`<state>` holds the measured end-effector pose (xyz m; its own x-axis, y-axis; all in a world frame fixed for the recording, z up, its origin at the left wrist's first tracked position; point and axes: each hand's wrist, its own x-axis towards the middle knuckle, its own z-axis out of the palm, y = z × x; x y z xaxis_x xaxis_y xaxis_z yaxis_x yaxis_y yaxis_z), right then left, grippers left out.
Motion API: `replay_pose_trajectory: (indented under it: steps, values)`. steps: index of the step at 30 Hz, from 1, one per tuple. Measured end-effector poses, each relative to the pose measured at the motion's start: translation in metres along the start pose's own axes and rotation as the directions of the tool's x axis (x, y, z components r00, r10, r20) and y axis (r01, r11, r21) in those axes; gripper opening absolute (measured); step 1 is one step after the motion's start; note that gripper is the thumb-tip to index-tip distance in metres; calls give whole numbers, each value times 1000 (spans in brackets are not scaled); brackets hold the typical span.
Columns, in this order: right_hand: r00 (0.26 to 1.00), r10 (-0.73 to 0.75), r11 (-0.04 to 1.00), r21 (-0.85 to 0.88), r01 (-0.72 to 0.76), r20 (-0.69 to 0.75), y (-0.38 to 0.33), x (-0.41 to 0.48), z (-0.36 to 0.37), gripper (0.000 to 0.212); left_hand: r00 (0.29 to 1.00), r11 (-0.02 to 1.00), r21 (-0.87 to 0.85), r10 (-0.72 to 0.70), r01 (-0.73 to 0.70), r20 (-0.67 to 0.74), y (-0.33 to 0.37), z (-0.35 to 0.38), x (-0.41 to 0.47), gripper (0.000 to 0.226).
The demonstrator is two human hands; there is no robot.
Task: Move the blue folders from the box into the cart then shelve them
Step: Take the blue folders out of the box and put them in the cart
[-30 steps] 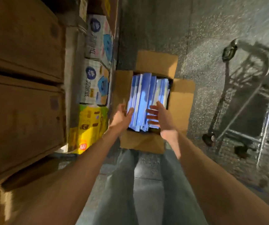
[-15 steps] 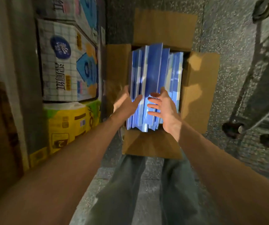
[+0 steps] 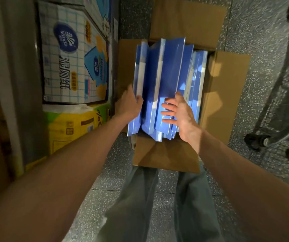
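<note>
Now the blue folders (image 3: 168,72) stand on edge in the open cardboard box (image 3: 227,88) on the floor (image 3: 262,49). The left hand (image 3: 130,105) lies flat against their left side and the right hand (image 3: 180,112) against their right, each grip spread with straight fingers.

Blur is smearing my left hand (image 3: 130,105) at the outermost of the blue folders (image 3: 168,81), so I'm not telling grip from press, and its fingertips are hiding at that cover's edge. The folders are blocking the inside of the box (image 3: 227,95). My right hand (image 3: 180,112) is covering part of the middle covers. The right edge is cutting off the cart (image 3: 280,102), leaving only frame and wheels showing. The near flap is hiding most of my shoe (image 3: 133,143). Small print on the yellow pack (image 3: 74,126) is reading too small.
</note>
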<state>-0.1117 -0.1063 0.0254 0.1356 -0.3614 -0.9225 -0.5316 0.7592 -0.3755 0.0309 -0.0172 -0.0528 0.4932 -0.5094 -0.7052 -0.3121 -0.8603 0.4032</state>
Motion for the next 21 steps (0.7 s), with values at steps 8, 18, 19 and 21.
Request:
replay_pose_trajectory:
  steps: [8, 18, 19, 21]
  values:
    - [1000, 9, 1000, -17, -9, -7, 1, 10, 12, 56, 1000, 996, 85, 4, -3, -13, 9, 10, 10, 59]
    - [1000, 25, 997, -79, -26, -15, 13, 3, 4, 58, 999, 996, 82, -24, 20, 38, 15, -3, 11, 37]
    - [1000, 24, 996, -86, -24, -10, 13, 1, 3, 58, 999, 995, 94, -19, 16, 33, 15, -6, 10, 36]
    - [1000, 16, 995, -97, -16, -1, 11, -5, 1, 56, 1000, 993, 119, 9, -9, 5, 15, -9, 1, 31]
